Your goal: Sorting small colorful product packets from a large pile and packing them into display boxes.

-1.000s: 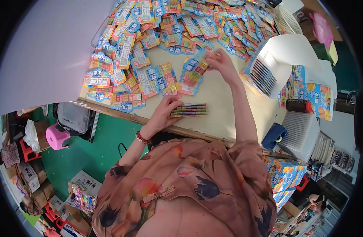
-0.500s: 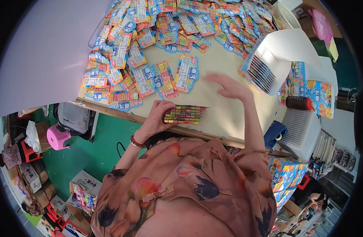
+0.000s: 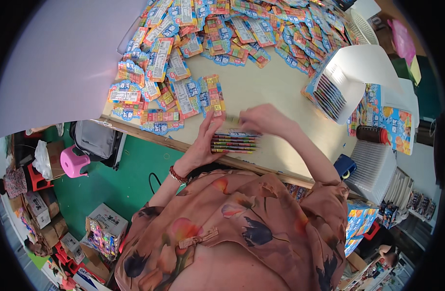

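Note:
At the near edge of the table, my left hand (image 3: 201, 146) steadies the left end of a row of candy blister cards (image 3: 235, 142) standing on edge, packed face to face. My right hand (image 3: 267, 120) is just above the row's far side, its fingers closed and smeared by motion. It pinches another candy card, which shows only as a blurred strip between the hands. A loose candy card (image 3: 213, 94) with coloured pieces lies beyond my left fingertips. To its left another card (image 3: 187, 97) lies with its white printed back up.
A big pile of candy cards (image 3: 222, 36) covers the far side. At right stand a white box (image 3: 346, 94) holding upright cards, a dark red-capped bottle (image 3: 372, 134), a blue tape dispenser (image 3: 346, 165) and stacked white trays (image 3: 371, 167). A pink stool (image 3: 74, 161) is on the floor.
My right hand has come left and nearer, to the row. The card that lay face down right of the loose one has left the table. My left fingers have stretched farther up.

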A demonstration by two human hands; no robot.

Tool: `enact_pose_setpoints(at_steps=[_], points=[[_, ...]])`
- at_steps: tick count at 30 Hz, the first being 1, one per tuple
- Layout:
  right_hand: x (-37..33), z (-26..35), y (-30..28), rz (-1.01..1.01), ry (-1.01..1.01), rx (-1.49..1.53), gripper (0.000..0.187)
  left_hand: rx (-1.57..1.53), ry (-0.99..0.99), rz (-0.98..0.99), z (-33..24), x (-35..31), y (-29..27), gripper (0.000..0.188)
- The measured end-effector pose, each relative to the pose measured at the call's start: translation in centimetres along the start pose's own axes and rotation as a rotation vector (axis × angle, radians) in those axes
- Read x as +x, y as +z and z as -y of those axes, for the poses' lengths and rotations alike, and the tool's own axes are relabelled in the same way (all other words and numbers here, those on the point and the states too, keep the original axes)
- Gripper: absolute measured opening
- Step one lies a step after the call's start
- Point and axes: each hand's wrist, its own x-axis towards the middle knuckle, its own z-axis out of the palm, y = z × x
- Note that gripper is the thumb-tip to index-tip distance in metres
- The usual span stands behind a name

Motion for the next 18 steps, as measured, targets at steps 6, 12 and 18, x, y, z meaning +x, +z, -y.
enact_pose_setpoints(at_steps=[6,12,18], points=[[4.4,-0.1,-0.6,0.159,0.08,0.288,0.027,-0.123,-0.043,0.225,0.8,0.0,-0.9,0.095],[12.7,-2.6,-0.7,-0.189,-0.196,-0.113,0.079,-0.086,-0.039,0.349,-0.2,0.7,-1.6,0.085],[12.3,-4.7,-2.3,-0.019,-0.015,-0.15,0.077,-0.043,-0.041,0.294,0.0,-0.1,-1.3,0.078]])
